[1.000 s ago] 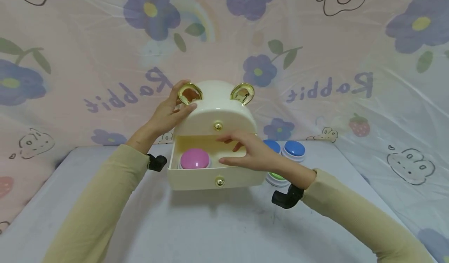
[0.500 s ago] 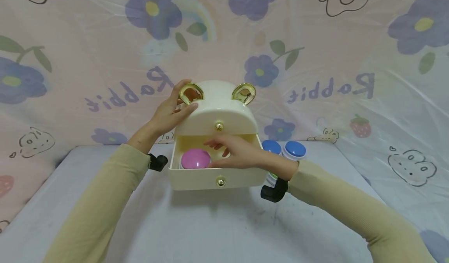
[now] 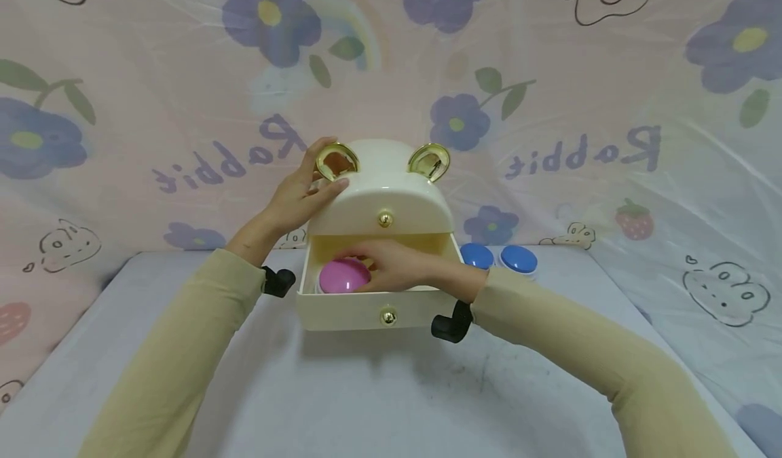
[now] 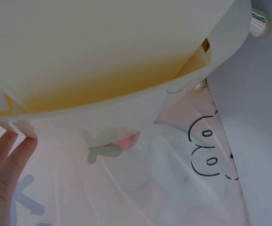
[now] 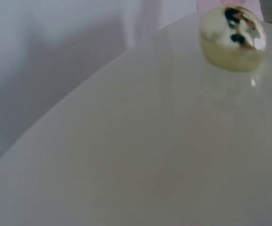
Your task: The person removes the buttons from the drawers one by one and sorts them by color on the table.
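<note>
A cream storage box [image 3: 379, 197] with gold-rimmed ears stands on the table, its lower drawer [image 3: 342, 312] pulled out. My left hand [image 3: 299, 193] holds the box's upper left side around the ear, thumb in front. In the left wrist view, fingers [image 4: 13, 155] rest along the box's edge. Inside the drawer, at its left, sits a pink domed button [image 3: 343, 276] with a white base. My right hand [image 3: 394, 266] reaches over the drawer front and grips the button's right side, fingers curled behind it and thumb in front. The right wrist view shows the drawer front and its gold knob [image 5: 232, 40].
Two blue domed buttons [image 3: 518, 259] with white bases stand on the table right of the box. A white cloth covers the tabletop [image 3: 342, 404]. Behind hangs a patterned curtain [image 3: 391, 91]. Another gold knob [image 3: 385, 220] marks the shut upper drawer.
My right hand has moved left across the drawer and closed on the pink button. The forearm now hides the green item beside the box. My left hand keeps its place on the box.
</note>
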Action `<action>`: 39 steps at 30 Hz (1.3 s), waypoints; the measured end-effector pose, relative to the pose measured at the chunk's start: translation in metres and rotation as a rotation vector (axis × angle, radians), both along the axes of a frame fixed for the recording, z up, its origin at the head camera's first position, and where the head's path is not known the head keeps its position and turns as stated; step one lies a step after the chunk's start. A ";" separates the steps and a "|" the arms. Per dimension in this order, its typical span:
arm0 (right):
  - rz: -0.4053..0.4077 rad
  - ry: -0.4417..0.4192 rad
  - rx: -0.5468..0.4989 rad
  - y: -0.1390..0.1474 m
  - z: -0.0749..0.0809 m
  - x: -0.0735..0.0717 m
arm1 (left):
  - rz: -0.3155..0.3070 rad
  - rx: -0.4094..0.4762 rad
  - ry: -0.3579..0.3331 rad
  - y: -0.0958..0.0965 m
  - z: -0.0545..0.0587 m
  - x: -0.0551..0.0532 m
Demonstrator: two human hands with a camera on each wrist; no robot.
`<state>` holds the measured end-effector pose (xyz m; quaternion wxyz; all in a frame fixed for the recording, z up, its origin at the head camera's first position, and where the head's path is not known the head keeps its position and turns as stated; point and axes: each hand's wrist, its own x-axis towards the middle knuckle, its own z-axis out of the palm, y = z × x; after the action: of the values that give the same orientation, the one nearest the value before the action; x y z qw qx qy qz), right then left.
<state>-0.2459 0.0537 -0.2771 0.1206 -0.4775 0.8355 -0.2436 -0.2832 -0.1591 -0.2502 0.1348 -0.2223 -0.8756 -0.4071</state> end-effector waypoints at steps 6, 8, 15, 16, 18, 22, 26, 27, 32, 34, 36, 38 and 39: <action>-0.004 0.067 0.032 -0.005 -0.002 -0.002 | -0.004 0.017 0.004 0.002 0.000 -0.001; -0.009 0.085 0.036 -0.005 -0.003 -0.002 | -0.004 0.015 0.005 0.002 0.001 -0.001; -0.049 0.123 0.032 -0.004 -0.002 -0.001 | -0.003 -0.003 -0.005 0.002 0.000 -0.002; -0.059 0.130 0.029 -0.002 -0.002 -0.001 | -0.006 -0.005 -0.008 0.002 0.000 -0.002; -0.082 0.136 0.019 0.001 -0.001 0.000 | -0.005 -0.003 -0.012 0.002 0.001 -0.001; -0.120 0.110 -0.024 0.010 -0.001 0.001 | -0.010 0.007 -0.012 0.003 0.002 0.000; -0.160 0.081 -0.054 0.019 0.001 0.003 | -0.010 0.010 -0.014 0.004 0.002 0.000; -0.169 0.079 -0.062 0.021 0.002 0.004 | -0.008 0.010 -0.015 0.003 0.002 0.000; -0.204 0.056 -0.119 0.030 0.005 0.009 | -0.013 0.016 -0.017 0.001 0.002 0.001; -0.225 0.025 -0.150 0.034 0.007 0.010 | -0.016 0.017 -0.018 0.001 0.002 0.001; -0.253 -0.006 -0.182 0.039 0.008 0.012 | -0.017 0.017 -0.018 0.000 0.002 0.001; -0.278 -0.023 -0.216 0.044 0.010 0.013 | -0.015 0.016 -0.019 0.000 0.001 0.000; -0.287 -0.028 -0.234 0.047 0.011 0.013 | -0.017 0.014 -0.020 0.000 0.001 0.000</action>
<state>-0.2328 0.1003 -0.2661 0.0399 -0.3605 0.8593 -0.3605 -0.2832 -0.1593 -0.2492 0.1244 -0.2247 -0.8721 -0.4165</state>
